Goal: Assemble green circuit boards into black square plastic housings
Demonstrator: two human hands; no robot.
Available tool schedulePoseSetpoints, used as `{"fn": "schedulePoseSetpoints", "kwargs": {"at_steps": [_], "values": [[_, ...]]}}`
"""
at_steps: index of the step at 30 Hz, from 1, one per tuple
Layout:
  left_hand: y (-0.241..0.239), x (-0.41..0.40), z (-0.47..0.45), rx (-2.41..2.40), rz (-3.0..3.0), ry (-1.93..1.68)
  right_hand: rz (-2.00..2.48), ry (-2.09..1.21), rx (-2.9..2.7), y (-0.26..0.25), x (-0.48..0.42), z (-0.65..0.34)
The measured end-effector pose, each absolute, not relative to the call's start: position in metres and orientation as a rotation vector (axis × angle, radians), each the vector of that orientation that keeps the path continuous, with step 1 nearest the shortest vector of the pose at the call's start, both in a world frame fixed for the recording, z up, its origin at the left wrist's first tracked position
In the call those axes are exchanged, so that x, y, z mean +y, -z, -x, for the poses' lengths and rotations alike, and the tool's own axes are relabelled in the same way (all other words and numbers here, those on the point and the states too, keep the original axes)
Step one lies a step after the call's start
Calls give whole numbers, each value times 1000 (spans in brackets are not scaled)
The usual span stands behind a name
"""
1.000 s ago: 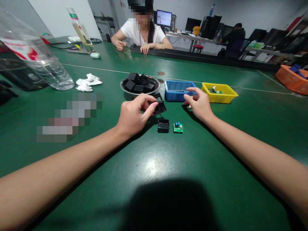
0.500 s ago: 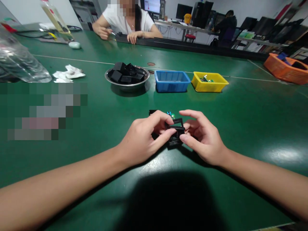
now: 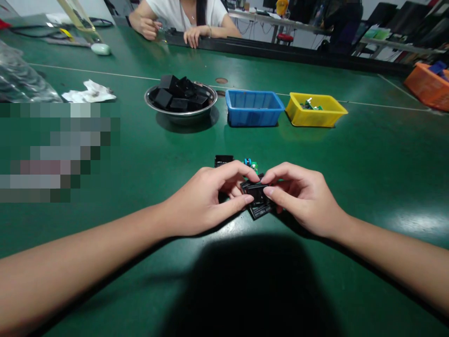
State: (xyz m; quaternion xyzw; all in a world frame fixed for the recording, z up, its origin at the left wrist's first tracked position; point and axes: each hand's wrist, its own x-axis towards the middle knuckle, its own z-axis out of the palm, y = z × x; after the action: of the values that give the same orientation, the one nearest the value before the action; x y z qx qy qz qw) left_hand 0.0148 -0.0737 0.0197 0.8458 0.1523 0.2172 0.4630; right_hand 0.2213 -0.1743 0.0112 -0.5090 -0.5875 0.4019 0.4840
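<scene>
Between my two hands is a black plastic casing piece (image 3: 257, 191), gripped at its sides just above the table. My left hand (image 3: 213, 199) has thumb and forefinger on its left side, while my right hand (image 3: 298, 196) pinches the right side. Another black plastic part (image 3: 260, 210) shows beneath it, partly covered. Just behind my left hand lies a black box-like part (image 3: 223, 160). Beside that is a small green circuit board (image 3: 253, 165) with blue components, its lower part hidden by my fingers.
A metal bowl (image 3: 149, 104) of black casings, a blue bin (image 3: 256, 115) and a yellow bin (image 3: 317, 118) with circuit boards stand beyond my hands. An orange basket (image 3: 426, 89) is far right. Across the green table sits a person (image 3: 189, 23). Crumpled tissue (image 3: 89, 91) lies left.
The black casing piece has turned from a raised, open-frame pose to lying flatter. My right fingers have closed in onto it. The camera view has tipped slightly downward.
</scene>
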Motion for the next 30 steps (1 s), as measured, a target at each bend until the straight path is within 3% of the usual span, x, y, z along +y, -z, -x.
{"fn": "schedulePoseSetpoints", "kwargs": {"at_steps": [9,16,30], "values": [[-22,-71,-16,417,-1969,-470,1325,-633,-1694,-12,-173,-227],[-21,-74,-15,426,-1956,-510,1222,-573,-1425,-10,-167,-235],[-16,-75,-7,-6,-2482,-717,1440,-333,-1530,-8,-148,-271]]}}
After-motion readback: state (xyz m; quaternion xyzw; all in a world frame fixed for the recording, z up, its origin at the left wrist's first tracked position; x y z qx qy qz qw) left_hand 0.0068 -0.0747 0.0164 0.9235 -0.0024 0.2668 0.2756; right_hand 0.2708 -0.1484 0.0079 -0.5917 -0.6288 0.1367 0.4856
